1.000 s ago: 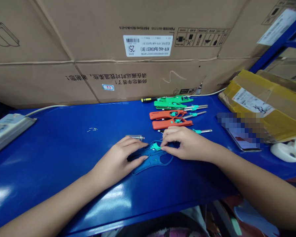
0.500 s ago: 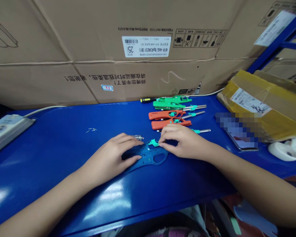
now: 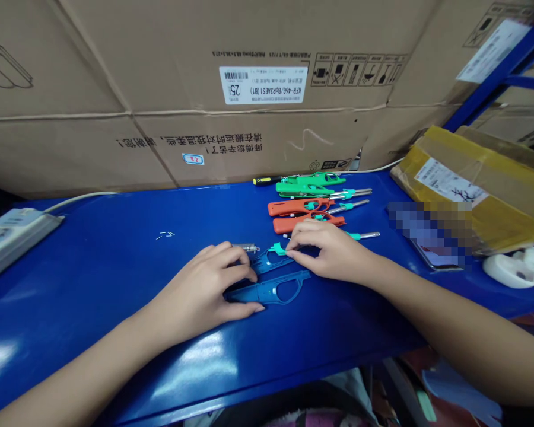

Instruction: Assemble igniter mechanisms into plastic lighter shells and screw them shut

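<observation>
A blue plastic utility lighter shell lies on the bench in two separated halves. My left hand (image 3: 202,296) presses on the nearer half (image 3: 276,290), its fingers wrapped over the shell's narrow end. The farther half (image 3: 271,261) lies just behind it, partly hidden by both hands. My right hand (image 3: 329,252) pinches a teal plastic piece (image 3: 278,249) at that half's front end between thumb and fingers. A metal nozzle tube (image 3: 247,247) lies just past my left fingertips, apart from the shell.
Orange and green lighters (image 3: 307,207) lie in a row behind my right hand, beside a yellow-handled screwdriver (image 3: 263,180). A blurred phone (image 3: 436,243) and taped yellow parcel (image 3: 445,190) are on the right. A power strip (image 3: 18,231) is on the left; cardboard boxes stand behind.
The blue shell has come apart into two halves. The nearer half has shifted toward me under my left hand, while my right hand keeps the teal piece at the farther half.
</observation>
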The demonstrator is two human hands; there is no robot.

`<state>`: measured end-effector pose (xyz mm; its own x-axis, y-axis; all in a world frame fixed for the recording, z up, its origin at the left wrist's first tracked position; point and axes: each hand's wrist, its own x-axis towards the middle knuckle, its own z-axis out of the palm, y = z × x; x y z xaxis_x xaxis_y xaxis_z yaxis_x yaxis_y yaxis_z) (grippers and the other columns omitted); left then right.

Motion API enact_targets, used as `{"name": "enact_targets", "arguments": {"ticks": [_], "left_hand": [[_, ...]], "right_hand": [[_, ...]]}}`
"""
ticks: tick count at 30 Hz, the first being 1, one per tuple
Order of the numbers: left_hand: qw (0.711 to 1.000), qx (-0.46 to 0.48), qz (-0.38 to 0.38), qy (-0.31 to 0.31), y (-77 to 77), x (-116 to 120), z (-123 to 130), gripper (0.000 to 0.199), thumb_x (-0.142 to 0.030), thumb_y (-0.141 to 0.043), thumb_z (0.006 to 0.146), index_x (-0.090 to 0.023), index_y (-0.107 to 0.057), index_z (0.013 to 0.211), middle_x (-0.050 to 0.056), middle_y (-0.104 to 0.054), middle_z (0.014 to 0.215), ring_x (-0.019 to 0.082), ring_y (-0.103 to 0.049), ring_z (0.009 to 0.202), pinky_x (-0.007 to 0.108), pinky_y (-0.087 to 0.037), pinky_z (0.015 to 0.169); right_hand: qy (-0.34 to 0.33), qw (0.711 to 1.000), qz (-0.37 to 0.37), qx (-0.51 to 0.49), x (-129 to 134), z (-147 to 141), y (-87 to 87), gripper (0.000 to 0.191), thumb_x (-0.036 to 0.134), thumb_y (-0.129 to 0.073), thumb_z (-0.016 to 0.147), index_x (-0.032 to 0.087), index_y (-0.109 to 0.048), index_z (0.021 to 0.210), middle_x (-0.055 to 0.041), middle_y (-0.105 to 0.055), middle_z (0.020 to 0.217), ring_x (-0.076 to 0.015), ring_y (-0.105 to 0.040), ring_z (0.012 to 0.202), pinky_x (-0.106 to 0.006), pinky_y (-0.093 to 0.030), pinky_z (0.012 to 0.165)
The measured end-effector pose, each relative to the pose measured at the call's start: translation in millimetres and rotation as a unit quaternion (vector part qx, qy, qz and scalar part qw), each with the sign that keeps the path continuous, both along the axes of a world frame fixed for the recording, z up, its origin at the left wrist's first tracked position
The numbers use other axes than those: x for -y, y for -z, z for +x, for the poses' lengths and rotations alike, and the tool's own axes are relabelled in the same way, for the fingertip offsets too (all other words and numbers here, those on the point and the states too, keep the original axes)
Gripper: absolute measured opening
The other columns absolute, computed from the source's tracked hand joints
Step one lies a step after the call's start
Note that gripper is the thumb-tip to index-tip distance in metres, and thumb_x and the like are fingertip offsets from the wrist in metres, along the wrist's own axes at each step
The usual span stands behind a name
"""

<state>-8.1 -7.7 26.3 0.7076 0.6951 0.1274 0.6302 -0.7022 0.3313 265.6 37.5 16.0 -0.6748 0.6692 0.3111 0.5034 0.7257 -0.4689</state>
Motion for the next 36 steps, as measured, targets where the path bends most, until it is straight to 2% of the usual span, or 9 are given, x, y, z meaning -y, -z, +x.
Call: {"name": "enact_targets", "arguments": {"ticks": [7, 11, 14, 16, 18, 21, 26, 32, 36], "left_hand": [[1.0, -0.005, -0.016, -0.001, -1.3, 4, 4, 0.027, -0.039, -0.077, 0.081, -0.025, -0.068, 0.101, 0.001, -0.068, 0.1, 0.024, -0.062, 0.101, 0.037, -0.044, 0.084], [0.998, 0.027, -0.058, 0.002, -10.7, 0, -2, 0.023, -0.028, -0.078, 0.077, -0.025, -0.068, 0.098, -0.001, -0.07, 0.096, 0.021, -0.064, 0.095, 0.035, -0.046, 0.086], [0.995, 0.06, -0.076, -0.015, -21.2, -8, -14, 0.021, -0.034, -0.075, 0.082, -0.026, -0.069, 0.101, -0.001, -0.071, 0.094, 0.018, -0.064, 0.086, 0.031, -0.048, 0.077], [0.993, 0.102, -0.04, -0.053, -24.3, -16, -23, 0.025, -0.043, -0.073, 0.085, -0.026, -0.07, 0.104, 0.001, -0.072, 0.1, 0.02, -0.064, 0.09, 0.031, -0.05, 0.08], [0.985, 0.116, 0.025, -0.125, -21.5, -24, -31, 0.031, -0.048, -0.071, 0.087, -0.025, -0.07, 0.107, 0.002, -0.073, 0.1, 0.021, -0.064, 0.09, 0.032, -0.05, 0.08], [0.976, 0.073, 0.107, -0.176, -7.5, -38, -40, 0.033, -0.049, -0.066, 0.09, -0.021, -0.071, 0.107, 0.007, -0.074, 0.106, 0.026, -0.064, 0.097, 0.04, -0.05, 0.089], [0.979, 0.036, 0.078, -0.186, 14.4, -54, -48, 0.037, -0.05, -0.062, 0.091, -0.018, -0.072, 0.108, 0.011, -0.073, 0.108, 0.03, -0.065, 0.102, 0.045, -0.051, 0.093], [0.966, 0.138, 0.089, -0.201, 2.8, -37, -27, 0.034, -0.047, -0.064, 0.092, -0.021, -0.073, 0.111, 0.008, -0.073, 0.112, 0.026, -0.065, 0.106, 0.041, -0.05, 0.098], [0.964, 0.221, -0.016, -0.15, -3.5, -12, 3, 0.028, -0.044, -0.068, 0.091, -0.023, -0.075, 0.109, 0.004, -0.077, 0.105, 0.02, -0.069, 0.093, 0.032, -0.055, 0.085]], "right_hand": [[-0.015, 1.0, -0.013, -0.008, 0, -2, 1.5, 0.011, 0.018, -0.062, 0.092, 0.017, -0.071, 0.085, -0.005, -0.071, 0.087, -0.0168, -0.065, 0.083, -0.032, -0.05, 0.081], [-0.035, 0.999, -0.033, 0.011, 0, -1, -0.7, 0.009, 0.013, -0.062, 0.09, 0.015, -0.071, 0.086, -0.0051, -0.07, 0.087, -0.0166, -0.065, 0.083, -0.032, -0.05, 0.08], [-0.05, 0.997, -0.055, 0.036, 0, 0, -4.0, 0.008, 0.011, -0.063, 0.087, 0.016, -0.071, 0.086, -0.0044, -0.069, 0.087, -0.0157, -0.064, 0.079, -0.029, -0.049, 0.073], [-0.059, 0.995, -0.059, 0.053, 2, 1, -6.9, 0.009, 0.011, -0.063, 0.087, 0.016, -0.071, 0.086, -0.0043, -0.069, 0.087, -0.0155, -0.063, 0.078, -0.029, -0.049, 0.072], [-0.073, 0.993, -0.06, 0.063, 4, 1, -10.0, 0.01, 0.011, -0.062, 0.088, 0.016, -0.071, 0.087, -0.004, -0.069, 0.088, -0.0154, -0.063, 0.08, -0.029, -0.05, 0.075], [-0.09, 0.991, -0.068, 0.075, 7, 2, -13.8, 0.011, 0.011, -0.061, 0.089, 0.016, -0.07, 0.086, -0.0031, -0.069, 0.087, -0.0152, -0.063, 0.082, -0.029, -0.05, 0.078], [-0.099, 0.99, -0.067, 0.079, 9, 3, -15.1, 0.011, 0.01, -0.061, 0.089, 0.017, -0.069, 0.085, -0.003, -0.07, 0.087, -0.0157, -0.064, 0.083, -0.03, -0.05, 0.078], [-0.06, 0.998, -0.017, -0.014, 11, -1, -14.8, 0.009, 0.016, -0.062, 0.092, 0.018, -0.068, 0.086, -0.0036, -0.071, 0.087, -0.0153, -0.064, 0.081, -0.03, -0.05, 0.078], [-0.038, 0.998, 0.046, -0.03, 16, -7, -12.9, 0.01, 0.02, -0.06, 0.094, 0.019, -0.068, 0.087, -0.0038, -0.071, 0.087, -0.0164, -0.064, 0.083, -0.032, -0.048, 0.08]]}}
